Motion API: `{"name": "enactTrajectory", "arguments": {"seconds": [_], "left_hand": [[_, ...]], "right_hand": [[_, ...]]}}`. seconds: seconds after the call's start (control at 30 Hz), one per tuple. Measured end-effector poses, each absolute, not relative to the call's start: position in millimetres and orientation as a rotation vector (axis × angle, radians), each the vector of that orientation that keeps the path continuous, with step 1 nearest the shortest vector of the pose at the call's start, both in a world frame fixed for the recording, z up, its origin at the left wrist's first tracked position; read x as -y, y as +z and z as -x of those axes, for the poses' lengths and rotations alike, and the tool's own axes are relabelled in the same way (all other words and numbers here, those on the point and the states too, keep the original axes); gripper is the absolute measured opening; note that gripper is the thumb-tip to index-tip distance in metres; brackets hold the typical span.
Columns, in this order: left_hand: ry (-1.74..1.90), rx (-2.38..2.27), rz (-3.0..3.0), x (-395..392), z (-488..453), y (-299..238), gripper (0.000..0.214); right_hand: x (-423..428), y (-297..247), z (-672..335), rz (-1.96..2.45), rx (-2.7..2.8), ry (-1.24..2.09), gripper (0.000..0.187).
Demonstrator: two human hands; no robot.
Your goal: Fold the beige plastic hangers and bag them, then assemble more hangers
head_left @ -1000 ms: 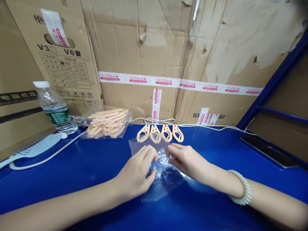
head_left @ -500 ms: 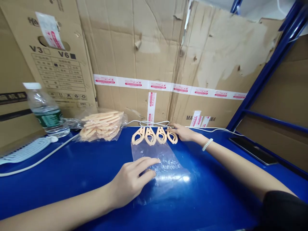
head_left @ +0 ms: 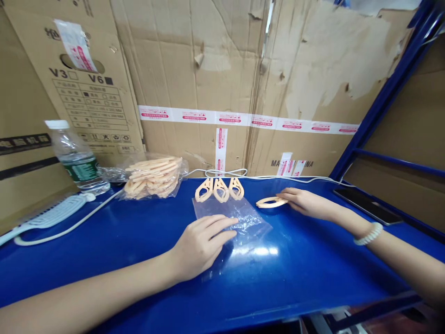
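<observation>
My right hand (head_left: 306, 202) pinches the narrow end of a peach plastic folding hanger (head_left: 267, 202), its teardrop loop pointing left just over the blue table. Three similar peach pieces (head_left: 221, 191) lie side by side near the back of the table, narrow ends toward the cardboard. Below them a clear plastic bag (head_left: 248, 220) is spread flat. My left hand (head_left: 205, 243) rests over the bag's left part with fingers stretched and apart; whether the fingertips press on it I cannot tell.
Left of the row sits a clear bag of stacked peach pieces (head_left: 156, 176). Beyond it stand a water bottle (head_left: 81, 164) and a pale blue hairbrush (head_left: 57, 212). A white cable (head_left: 299, 179) runs along the cardboard wall (head_left: 194, 69). A phone (head_left: 368, 207) lies right.
My right hand has taken the rightmost hanger from the row and moved it right and nearer. Three pieces stay in the row. My left hand stays over the bag.
</observation>
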State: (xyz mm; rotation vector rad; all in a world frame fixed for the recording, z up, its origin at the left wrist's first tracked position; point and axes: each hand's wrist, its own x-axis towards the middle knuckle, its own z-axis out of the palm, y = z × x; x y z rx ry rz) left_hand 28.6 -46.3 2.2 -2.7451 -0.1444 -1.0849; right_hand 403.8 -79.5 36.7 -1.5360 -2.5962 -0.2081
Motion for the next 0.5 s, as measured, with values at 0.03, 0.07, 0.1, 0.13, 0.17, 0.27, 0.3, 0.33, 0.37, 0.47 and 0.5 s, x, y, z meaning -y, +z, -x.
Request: {"name": "enactTrajectory", "arguments": {"seconds": [0.03, 0.07, 0.1, 0.13, 0.17, 0.27, 0.3, 0.33, 0.37, 0.47, 0.5], "left_hand": [[-1.073, 0.153, 2.762, 46.0, -29.0, 1.5, 0.029], [-1.068, 0.159, 2.778, 45.6, -29.3, 0.5, 0.03], [-1.071, 0.162, 2.79, 45.2, -29.7, -0.7, 0.031], [-1.076, 0.166, 2.801, 44.9, -29.9, -1.9, 0.031], [-1.083, 0.168, 2.806, 44.7, -30.0, -3.0, 0.031], [-1.091, 0.174, 2.804, 45.3, -29.7, -4.8, 0.031], [-1.09, 0.179, 2.804, 45.9, -29.6, -4.6, 0.031], [-1.09, 0.186, 2.806, 46.6, -29.5, -4.0, 0.031], [-1.089, 0.196, 2.813, 47.3, -29.5, -3.3, 0.032], [-1.096, 0.22, 2.835, 48.5, -30.1, -1.2, 0.033], [-1.103, 0.223, 2.839, 48.6, -30.3, -0.9, 0.034]], "right_hand": [[89.8, 35.4, -405.9, 1.512, 2.542, -0.222, 0.036], [99.3, 34.2, -407.0, 1.491, 2.485, -0.243, 0.035], [107.9, 33.4, -406.7, 1.469, 2.429, -0.27, 0.033], [115.6, 33.3, -404.7, 1.443, 2.373, -0.307, 0.031], [122.7, 34.3, -400.8, 1.412, 2.318, -0.354, 0.029], [142.1, 45.7, -378.6, 1.303, 2.164, -0.522, 0.023], [148.7, 52.3, -368.4, 1.268, 2.102, -0.578, 0.022], [155.8, 59.6, -357.2, 1.245, 2.03, -0.63, 0.02], [163.3, 67.3, -345.4, 1.222, 1.948, -0.684, 0.018], [187.1, 86.8, -309.2, 1.081, 1.877, -0.736, 0.02], [194.3, 91.1, -297.6, 1.026, 1.936, -0.73, 0.021]]}}
